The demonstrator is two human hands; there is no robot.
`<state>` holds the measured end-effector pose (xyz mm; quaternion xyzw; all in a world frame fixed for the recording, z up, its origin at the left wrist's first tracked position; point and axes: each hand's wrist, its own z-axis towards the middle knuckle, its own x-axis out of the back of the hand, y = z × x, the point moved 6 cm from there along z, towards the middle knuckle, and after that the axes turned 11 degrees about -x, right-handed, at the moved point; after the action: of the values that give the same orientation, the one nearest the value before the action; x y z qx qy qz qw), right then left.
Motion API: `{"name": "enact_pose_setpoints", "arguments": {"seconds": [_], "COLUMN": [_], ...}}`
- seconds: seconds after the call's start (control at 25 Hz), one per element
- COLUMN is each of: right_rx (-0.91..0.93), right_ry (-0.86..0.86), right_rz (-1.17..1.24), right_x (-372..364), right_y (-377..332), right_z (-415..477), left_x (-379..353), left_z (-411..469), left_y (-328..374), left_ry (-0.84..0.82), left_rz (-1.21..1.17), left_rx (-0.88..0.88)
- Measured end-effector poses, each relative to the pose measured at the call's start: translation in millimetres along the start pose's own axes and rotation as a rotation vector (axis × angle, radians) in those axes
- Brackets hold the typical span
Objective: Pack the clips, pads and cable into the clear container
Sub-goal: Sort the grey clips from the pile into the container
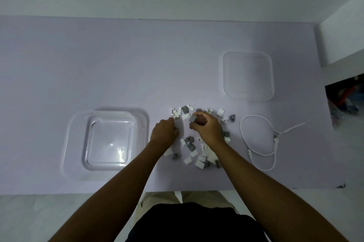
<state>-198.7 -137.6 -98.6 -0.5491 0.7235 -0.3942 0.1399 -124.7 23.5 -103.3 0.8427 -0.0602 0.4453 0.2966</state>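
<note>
A scatter of small grey clips (190, 146) and white pads (220, 112) lies in the middle of the pale table. My right hand (206, 126) is over the pile, fingers closed around a grey clip (192, 118). My left hand (164, 130) rests at the pile's left edge with fingers curled on small pieces that are mostly hidden. The clear container (75, 129) stands open and empty to the left of my left hand. A white cable (256, 144) lies in loose loops to the right of the pile.
The clear lid (226, 76) lies flat at the back right. The table's near edge (78, 194) runs just in front of my body. A white wall corner (342, 44) and a dark gap with clutter border the table's right end.
</note>
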Motion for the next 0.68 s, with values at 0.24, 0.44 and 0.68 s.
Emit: {"name": "enact_pose_setpoints", "arguments": {"seconds": [0.24,0.44,0.68], "right_rx": [-0.353,-0.347,-0.418], "right_ry": [-0.635,-0.818,-0.122], "right_rz": [0.937,0.937,0.501], "right_x": [2.9,6.5,29.5], "right_y": [-3.7,-8.3,12.3], "right_z": [-18.5,-26.5,3.9], "left_x": [-0.7,5.4,2.5], "left_z": [-1.1,-3.0,11.5], "left_y": [2.3,17.0,16.1], "left_ry": [-0.107,-0.294,-0.229], "left_rz": [-1.217,-1.657,-1.395], "left_rx": [0.348,0.351,0.325]}}
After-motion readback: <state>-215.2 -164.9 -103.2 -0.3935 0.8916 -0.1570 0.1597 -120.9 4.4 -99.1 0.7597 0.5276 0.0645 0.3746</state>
